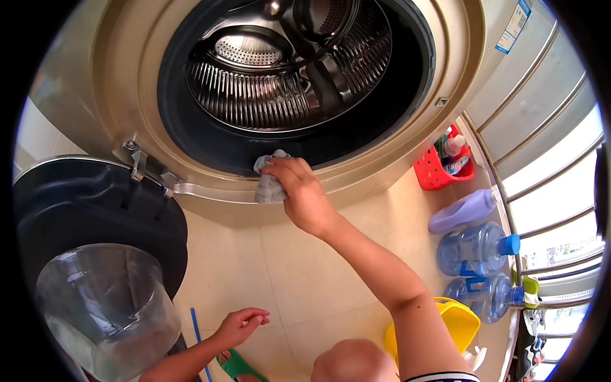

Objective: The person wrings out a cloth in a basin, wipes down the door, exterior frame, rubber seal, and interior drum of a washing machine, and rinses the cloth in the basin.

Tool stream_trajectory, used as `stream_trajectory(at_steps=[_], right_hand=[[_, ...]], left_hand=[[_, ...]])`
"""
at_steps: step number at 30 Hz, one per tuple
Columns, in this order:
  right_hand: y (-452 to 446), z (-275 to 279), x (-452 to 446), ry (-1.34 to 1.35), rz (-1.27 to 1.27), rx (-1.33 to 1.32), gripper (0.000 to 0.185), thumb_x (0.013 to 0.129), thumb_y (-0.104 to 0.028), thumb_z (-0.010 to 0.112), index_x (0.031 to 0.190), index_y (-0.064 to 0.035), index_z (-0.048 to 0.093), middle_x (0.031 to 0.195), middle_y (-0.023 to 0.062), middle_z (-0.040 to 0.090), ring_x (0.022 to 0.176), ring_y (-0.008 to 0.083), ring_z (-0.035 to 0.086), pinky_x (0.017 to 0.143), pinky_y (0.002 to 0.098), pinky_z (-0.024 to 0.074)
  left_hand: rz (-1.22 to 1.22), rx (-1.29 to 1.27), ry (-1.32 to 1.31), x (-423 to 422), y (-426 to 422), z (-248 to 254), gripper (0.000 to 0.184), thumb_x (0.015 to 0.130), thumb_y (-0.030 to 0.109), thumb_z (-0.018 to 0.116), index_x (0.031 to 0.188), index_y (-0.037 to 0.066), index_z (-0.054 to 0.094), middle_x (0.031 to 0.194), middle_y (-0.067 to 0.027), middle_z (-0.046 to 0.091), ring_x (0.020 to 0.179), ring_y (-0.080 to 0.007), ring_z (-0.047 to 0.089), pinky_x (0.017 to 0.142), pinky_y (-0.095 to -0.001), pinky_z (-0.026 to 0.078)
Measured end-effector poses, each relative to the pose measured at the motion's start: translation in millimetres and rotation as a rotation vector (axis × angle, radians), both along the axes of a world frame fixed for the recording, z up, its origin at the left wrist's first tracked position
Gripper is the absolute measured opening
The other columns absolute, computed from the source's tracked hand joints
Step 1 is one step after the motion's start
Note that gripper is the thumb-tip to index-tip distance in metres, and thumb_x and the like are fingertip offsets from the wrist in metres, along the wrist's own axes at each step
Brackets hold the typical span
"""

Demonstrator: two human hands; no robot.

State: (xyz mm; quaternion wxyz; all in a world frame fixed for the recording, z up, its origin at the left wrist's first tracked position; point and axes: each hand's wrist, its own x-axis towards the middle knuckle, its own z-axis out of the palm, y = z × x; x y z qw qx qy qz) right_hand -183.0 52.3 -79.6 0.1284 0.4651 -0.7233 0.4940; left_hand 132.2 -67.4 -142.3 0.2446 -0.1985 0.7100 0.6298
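My right hand pinches a crumpled grey cloth at the lower rim of the washing machine's round opening. The cloth's top lies against the dark rubber seal, and its lower part hangs over the gold front. Behind the seal, the metal drum is visible. My left hand hovers lower down, above the floor, its fingers loosely bent and apart with nothing in them. Swung out to the left is the machine's door, with its clear bowl-shaped glass.
At right stand a red basket of bottles, a purple bottle, two large blue water jugs and a yellow basin. Barred windows line that side. A blue stick and a green slipper are below my left hand.
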Motion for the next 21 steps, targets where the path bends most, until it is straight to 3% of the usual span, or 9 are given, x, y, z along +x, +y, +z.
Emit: stream_trajectory(at_steps=[1, 3, 5, 7, 10, 14, 15, 18, 21], right_hand=[[12.3, -1.1, 4.4, 0.013, 0.014, -0.039, 0.057, 0.059, 0.023, 0.051, 0.11, -0.0015, 0.06, 0.118, 0.0159, 0.057, 0.107, 0.0367, 0.053, 0.093, 0.0404, 0.0463], [41.0, -11.3, 12.7, 0.04, -0.079, -0.05, 0.048, 0.064, 0.015, 0.056, 0.108, -0.002, 0.063, 0.114, 0.0146, 0.06, 0.103, 0.0348, 0.056, 0.091, 0.0414, 0.0465], [80.5, -24.1, 4.6, 0.209, -0.238, -0.007, 0.044, 0.065, 0.011, 0.059, 0.106, -0.0028, 0.065, 0.113, 0.0147, 0.061, 0.1, 0.0329, 0.058, 0.087, 0.0399, 0.0476], [121.8, -12.0, -17.7, 0.539, -0.464, 0.169, 0.039, 0.067, -0.001, 0.063, 0.106, -0.0044, 0.066, 0.112, 0.0134, 0.062, 0.1, 0.0281, 0.06, 0.081, 0.0379, 0.0468], [150.6, 1.4, -49.2, 0.696, -0.713, 0.365, 0.035, 0.074, -0.009, 0.058, 0.108, -0.0088, 0.065, 0.115, 0.0066, 0.06, 0.108, 0.0249, 0.055, 0.09, 0.0395, 0.0397], [134.9, -41.8, -58.1, 0.55, -0.721, 0.366, 0.031, 0.07, -0.006, 0.06, 0.101, -0.0108, 0.065, 0.106, 0.0078, 0.058, 0.1, 0.0268, 0.055, 0.089, 0.0405, 0.0407], [116.9, -55.8, -45.9, 0.45, -0.668, 0.299, 0.042, 0.06, 0.002, 0.058, 0.1, -0.0079, 0.064, 0.101, 0.0099, 0.058, 0.096, 0.0302, 0.054, 0.083, 0.0427, 0.0427], [31.3, -94.3, 8.2, 0.323, -0.465, 0.125, 0.042, 0.064, 0.002, 0.057, 0.105, -0.0054, 0.064, 0.103, 0.0113, 0.061, 0.093, 0.0304, 0.058, 0.081, 0.0407, 0.0454], [-49.4, -79.9, 56.1, 0.144, -0.314, 0.03, 0.041, 0.071, -0.002, 0.055, 0.111, -0.0037, 0.061, 0.108, 0.0117, 0.059, 0.1, 0.0283, 0.056, 0.086, 0.0395, 0.0446]], left_hand=[[-0.035, 0.007, -0.015, 2.5, 4.7, 1.2, 0.023, 0.098, 0.011, 0.051, 0.116, 0.001, 0.062, 0.102, -0.0084, 0.069, 0.1, -0.0142, 0.064, 0.088, -0.0269, 0.048], [-0.142, 0.002, -0.019, -0.7, 14.7, 3.9, 0.024, 0.098, 0.014, 0.051, 0.116, 0.002, 0.062, 0.102, -0.0078, 0.069, 0.099, -0.0135, 0.064, 0.086, -0.0269, 0.049], [-0.283, 0.007, -0.039, -11.9, 28.8, 6.3, 0.024, 0.098, 0.013, 0.051, 0.116, 0.002, 0.061, 0.103, -0.008, 0.069, 0.1, -0.0129, 0.064, 0.087, -0.0269, 0.049], [-0.25, 0.013, -0.008, -26.0, 43.1, -11.2, 0.024, 0.098, 0.013, 0.051, 0.116, 0.002, 0.062, 0.103, -0.0078, 0.069, 0.1, -0.0129, 0.064, 0.086, -0.0271, 0.049], [-0.195, 0.048, 0.096, -55.2, 65.8, -24.0, 0.023, 0.098, 0.014, 0.051, 0.114, 0.002, 0.062, 0.102, -0.0077, 0.069, 0.099, -0.0133, 0.064, 0.086, -0.0274, 0.049], [-0.156, 0.067, 0.207, -91.3, 85.4, -32.8, 0.023, 0.098, 0.013, 0.051, 0.114, 0.001, 0.062, 0.102, -0.0078, 0.069, 0.098, -0.0139, 0.065, 0.087, -0.0277, 0.049], [-0.115, 0.066, 0.218, -97.4, 87.2, -34.2, 0.023, 0.098, 0.013, 0.051, 0.114, 0.001, 0.062, 0.102, -0.0074, 0.068, 0.098, -0.0139, 0.065, 0.087, -0.0276, 0.049], [-0.029, 0.102, 0.243, -95.1, 84.7, -53.8, 0.022, 0.098, 0.013, 0.051, 0.113, 0.002, 0.063, 0.1, -0.0073, 0.069, 0.094, -0.014, 0.065, 0.084, -0.0274, 0.05], [0.017, 0.078, 0.223, -86.8, 72.2, -75.4, 0.022, 0.098, 0.013, 0.05, 0.11, 0.002, 0.063, 0.097, -0.0078, 0.07, 0.09, -0.0138, 0.066, 0.081, -0.0275, 0.051]])
